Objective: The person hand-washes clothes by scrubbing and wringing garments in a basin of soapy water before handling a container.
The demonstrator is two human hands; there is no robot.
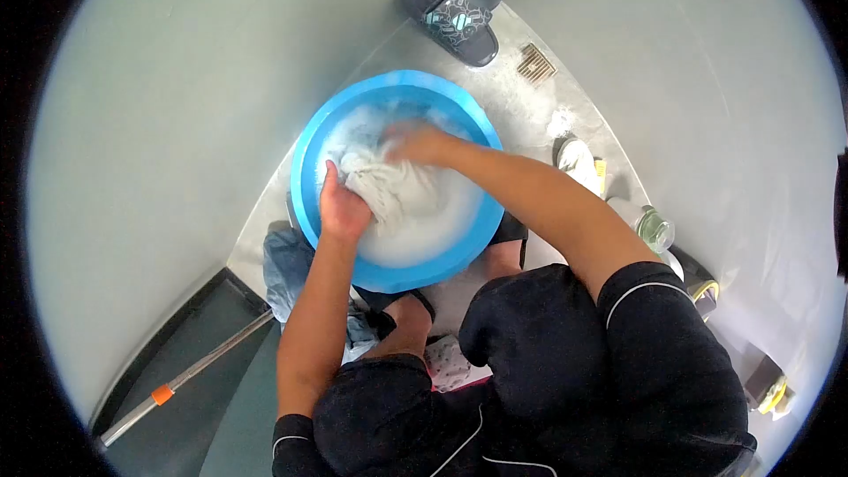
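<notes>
A blue basin (311, 228) on the floor holds sudsy water (415, 243). In it lies a bunched, wet white cloth (397, 187), whose exact kind I cannot make out. My left hand (343, 208) grips the cloth's left side, thumb pointing up and fingers hidden beneath the fabric. At the cloth's upper edge is my right hand (415, 143), touching it; motion blurs the fingers, so their closure is unclear.
Dark patterned slippers (455, 18) and a floor drain (536, 64) are beyond the basin. A white shoe (577, 162) and a clear jar (655, 230) line the right wall. Blue fabric (287, 269) and a metal pole (208, 362) are at left. My feet flank the basin's near side.
</notes>
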